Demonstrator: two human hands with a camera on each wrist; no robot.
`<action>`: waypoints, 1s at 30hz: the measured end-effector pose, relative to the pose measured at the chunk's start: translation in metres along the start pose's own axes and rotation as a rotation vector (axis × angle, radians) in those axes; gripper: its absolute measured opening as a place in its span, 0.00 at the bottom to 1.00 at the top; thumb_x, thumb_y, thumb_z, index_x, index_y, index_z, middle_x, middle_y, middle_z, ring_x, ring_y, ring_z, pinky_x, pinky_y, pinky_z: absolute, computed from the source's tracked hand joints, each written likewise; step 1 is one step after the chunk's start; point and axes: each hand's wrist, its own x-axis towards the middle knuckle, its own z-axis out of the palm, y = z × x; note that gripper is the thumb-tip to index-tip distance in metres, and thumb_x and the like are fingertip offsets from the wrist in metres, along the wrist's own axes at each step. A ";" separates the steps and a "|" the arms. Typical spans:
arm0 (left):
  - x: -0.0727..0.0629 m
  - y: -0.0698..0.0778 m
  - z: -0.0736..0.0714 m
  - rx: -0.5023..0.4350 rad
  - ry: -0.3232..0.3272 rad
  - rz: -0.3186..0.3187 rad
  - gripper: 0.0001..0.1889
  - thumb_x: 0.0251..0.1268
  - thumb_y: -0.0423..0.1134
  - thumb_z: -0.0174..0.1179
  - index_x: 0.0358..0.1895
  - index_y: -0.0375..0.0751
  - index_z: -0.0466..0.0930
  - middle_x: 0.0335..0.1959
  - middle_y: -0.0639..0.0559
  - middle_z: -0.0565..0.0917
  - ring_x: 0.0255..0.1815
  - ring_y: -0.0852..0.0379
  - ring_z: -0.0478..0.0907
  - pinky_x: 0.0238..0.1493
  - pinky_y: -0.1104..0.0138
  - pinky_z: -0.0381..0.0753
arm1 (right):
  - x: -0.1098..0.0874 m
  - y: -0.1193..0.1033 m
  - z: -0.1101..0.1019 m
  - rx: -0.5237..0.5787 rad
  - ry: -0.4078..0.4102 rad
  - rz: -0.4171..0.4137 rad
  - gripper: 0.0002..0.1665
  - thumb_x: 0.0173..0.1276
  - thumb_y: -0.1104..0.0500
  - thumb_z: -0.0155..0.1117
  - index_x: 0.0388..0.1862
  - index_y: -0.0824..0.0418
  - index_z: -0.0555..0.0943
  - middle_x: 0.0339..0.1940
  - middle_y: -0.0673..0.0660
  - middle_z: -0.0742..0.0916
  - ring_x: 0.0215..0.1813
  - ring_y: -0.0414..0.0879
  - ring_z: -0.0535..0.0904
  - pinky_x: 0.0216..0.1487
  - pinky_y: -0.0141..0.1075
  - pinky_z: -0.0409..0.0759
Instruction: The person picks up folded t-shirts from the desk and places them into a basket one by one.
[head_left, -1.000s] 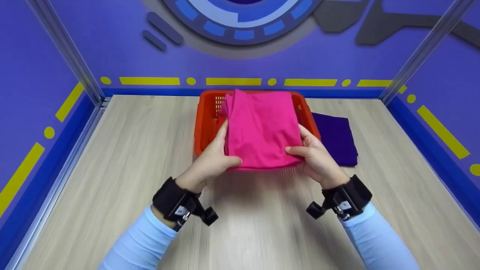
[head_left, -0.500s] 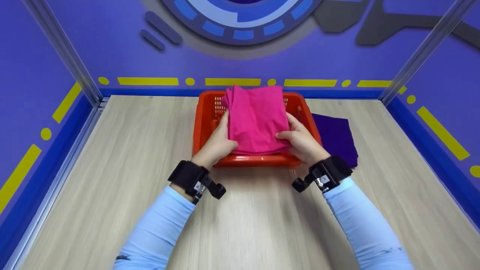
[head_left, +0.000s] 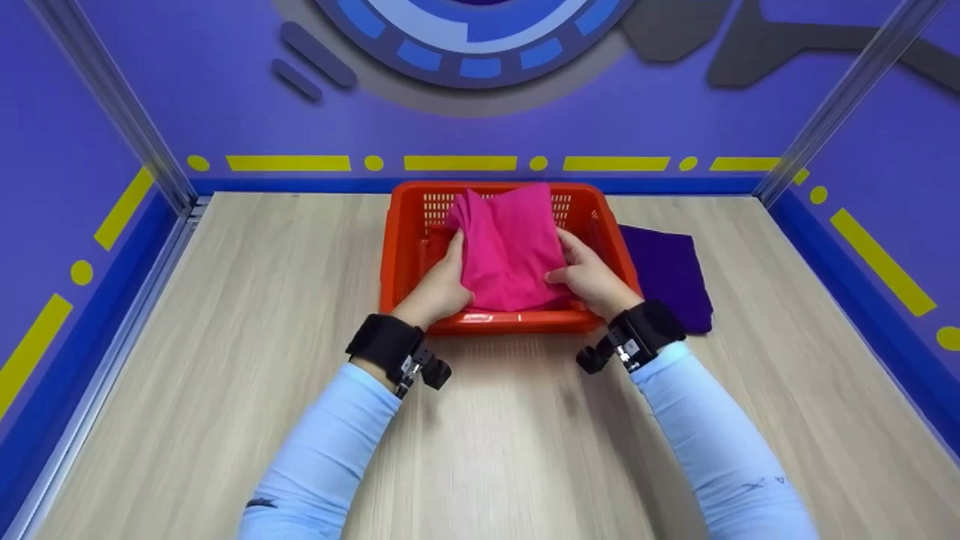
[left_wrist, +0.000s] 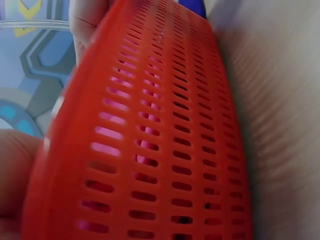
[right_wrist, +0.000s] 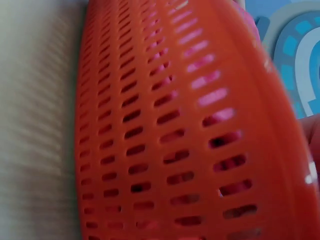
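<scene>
Evidently gripped from both sides to keep folds together — left hand (head_left: pixel 439 291) and right hand (head_left: pixel 592 279) pinch opposite edges of pink cloth (head_left: pixel 512 251), inside red basket (head_left: pixel 517 324); purple cloth (head_left: pixel 669 279) lies just beside basket.

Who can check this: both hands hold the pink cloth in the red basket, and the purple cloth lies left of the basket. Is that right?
No: the head view shows the purple cloth right of the basket. The left hand and right hand do hold the pink cloth in it.
</scene>
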 end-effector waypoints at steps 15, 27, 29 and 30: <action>0.003 -0.002 -0.001 0.041 -0.039 -0.039 0.50 0.64 0.17 0.47 0.84 0.50 0.33 0.43 0.36 0.77 0.28 0.50 0.64 0.34 0.64 0.67 | 0.002 -0.003 0.000 -0.217 -0.034 0.042 0.59 0.68 0.80 0.51 0.84 0.35 0.44 0.79 0.59 0.63 0.73 0.56 0.65 0.61 0.41 0.77; 0.005 -0.001 0.001 0.242 -0.066 -0.091 0.19 0.71 0.35 0.53 0.59 0.24 0.79 0.75 0.25 0.59 0.81 0.34 0.42 0.79 0.52 0.51 | 0.001 0.001 0.001 -0.484 -0.030 0.014 0.47 0.65 0.79 0.45 0.82 0.54 0.59 0.82 0.58 0.60 0.71 0.53 0.61 0.57 0.36 0.71; 0.005 -0.001 0.002 0.273 -0.085 -0.114 0.21 0.73 0.38 0.53 0.59 0.23 0.78 0.76 0.25 0.55 0.80 0.31 0.37 0.80 0.49 0.45 | 0.001 0.002 0.002 -0.496 -0.030 0.038 0.45 0.66 0.78 0.44 0.82 0.57 0.58 0.82 0.59 0.59 0.72 0.54 0.60 0.60 0.38 0.69; 0.005 -0.002 0.002 0.291 -0.095 -0.123 0.22 0.74 0.39 0.53 0.59 0.23 0.78 0.76 0.25 0.56 0.80 0.31 0.39 0.79 0.48 0.46 | 0.002 0.002 0.002 -0.501 -0.034 0.047 0.44 0.67 0.77 0.44 0.82 0.58 0.57 0.82 0.60 0.59 0.71 0.55 0.61 0.61 0.40 0.69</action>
